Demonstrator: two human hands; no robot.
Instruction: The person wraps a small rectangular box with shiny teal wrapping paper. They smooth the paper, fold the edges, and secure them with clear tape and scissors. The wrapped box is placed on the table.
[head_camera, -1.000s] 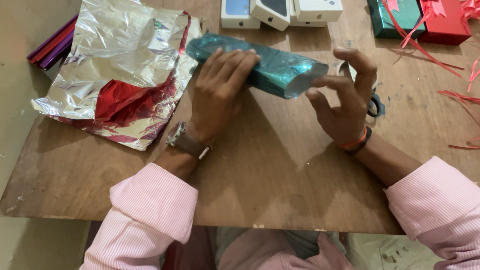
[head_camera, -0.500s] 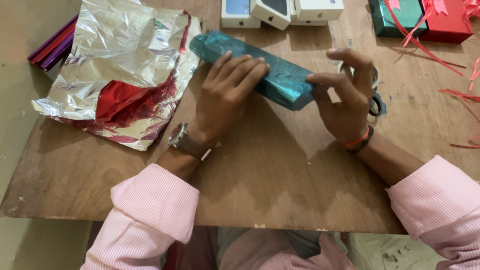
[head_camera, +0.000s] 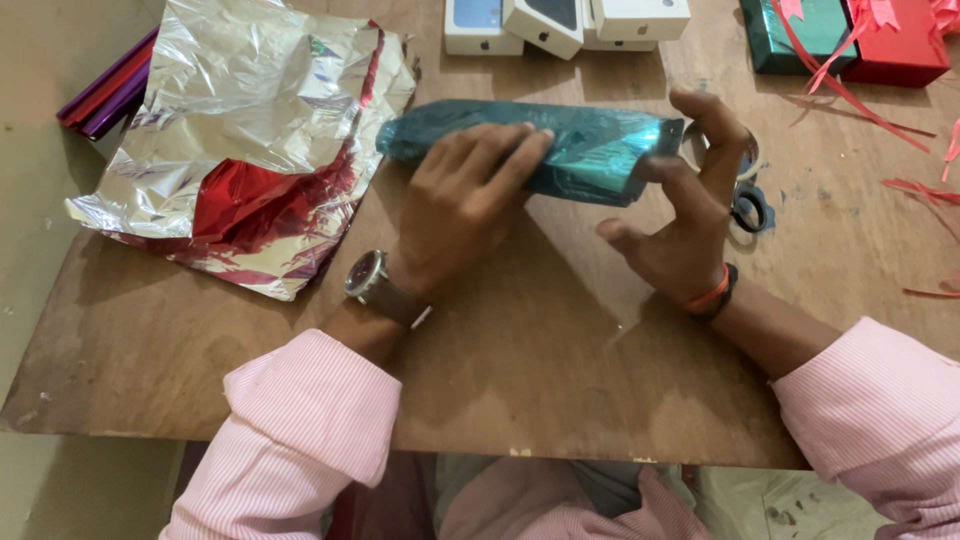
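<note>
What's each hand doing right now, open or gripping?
Left hand: open, palm pressed flat on the long teal foil-wrapped box.
Right hand: fingers partly curled at that box's right end, touching the foil; no closed grip.

Soft warm light, foil sheet (head_camera: 240, 140) glare, sharp focus.

The parcel (head_camera: 590, 150) is shiny teal. The foil sheet (head_camera: 240, 110) is silver with a red underside. The sleeves (head_camera: 300, 420) are pink with fine white stripes. The bench (head_camera: 560, 340) is brown. The far boxes (head_camera: 640, 18) are white, and the far-right gifts (head_camera: 900, 45) are green and red.
</note>
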